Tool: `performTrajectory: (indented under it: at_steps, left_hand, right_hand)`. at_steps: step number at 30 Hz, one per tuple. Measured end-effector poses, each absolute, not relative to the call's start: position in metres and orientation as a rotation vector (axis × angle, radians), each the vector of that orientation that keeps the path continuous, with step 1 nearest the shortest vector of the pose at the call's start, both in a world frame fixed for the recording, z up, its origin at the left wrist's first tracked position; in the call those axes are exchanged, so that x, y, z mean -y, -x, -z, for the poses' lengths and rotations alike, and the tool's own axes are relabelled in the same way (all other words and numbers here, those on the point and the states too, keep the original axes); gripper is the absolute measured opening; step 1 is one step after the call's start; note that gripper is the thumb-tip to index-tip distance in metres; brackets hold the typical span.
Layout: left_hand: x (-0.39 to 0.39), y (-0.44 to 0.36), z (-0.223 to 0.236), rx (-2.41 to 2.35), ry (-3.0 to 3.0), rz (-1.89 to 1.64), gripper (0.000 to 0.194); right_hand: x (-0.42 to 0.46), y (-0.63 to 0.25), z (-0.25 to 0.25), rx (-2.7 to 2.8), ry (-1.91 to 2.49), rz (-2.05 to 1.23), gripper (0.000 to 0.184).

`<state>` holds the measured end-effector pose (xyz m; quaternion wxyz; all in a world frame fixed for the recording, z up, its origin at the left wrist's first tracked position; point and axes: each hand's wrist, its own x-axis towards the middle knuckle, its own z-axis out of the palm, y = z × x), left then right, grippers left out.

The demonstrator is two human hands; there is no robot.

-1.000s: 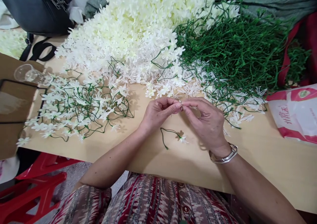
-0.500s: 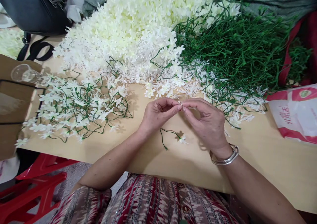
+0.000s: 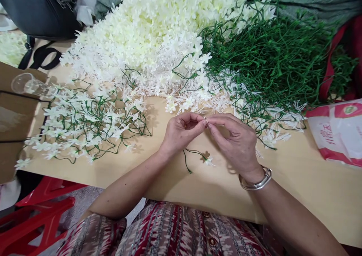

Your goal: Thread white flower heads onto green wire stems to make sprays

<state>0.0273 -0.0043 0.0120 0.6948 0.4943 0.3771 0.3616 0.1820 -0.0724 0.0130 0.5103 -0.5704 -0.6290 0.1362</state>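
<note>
My left hand (image 3: 181,132) and my right hand (image 3: 236,141) meet over the middle of the pale wooden table (image 3: 299,180), fingertips pinched together on a tiny white flower piece (image 3: 206,119). A thin green stem (image 3: 195,156) hangs below the hands and ends in a small white blossom lying on the table. My right wrist wears a silver bangle (image 3: 256,180). Behind the hands lies a large heap of loose cream flowers (image 3: 158,33), and to the right a tangle of bare green stems (image 3: 274,60).
A spread of finished stems with white blossoms (image 3: 85,124) lies at the left. A clear plastic cup (image 3: 26,84) lies on brown cardboard (image 3: 14,116). A black bag (image 3: 36,11) sits far left, a red and white plastic bag (image 3: 338,129) right, red stools (image 3: 39,214) below.
Almost nothing differs. Both hands stay pinched together on the same spot, with only a slight shift of the fingers and of the view.
</note>
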Motion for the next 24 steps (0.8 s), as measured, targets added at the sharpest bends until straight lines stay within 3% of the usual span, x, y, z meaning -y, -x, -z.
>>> performTrajectory:
  at_steps: [24]
  left_hand:
    - [0.013,-0.032,-0.004,-0.830,-1.060,-0.840,0.049]
  right_hand:
    - [0.074,-0.182,-0.012,1.513,1.361,-0.274,0.014]
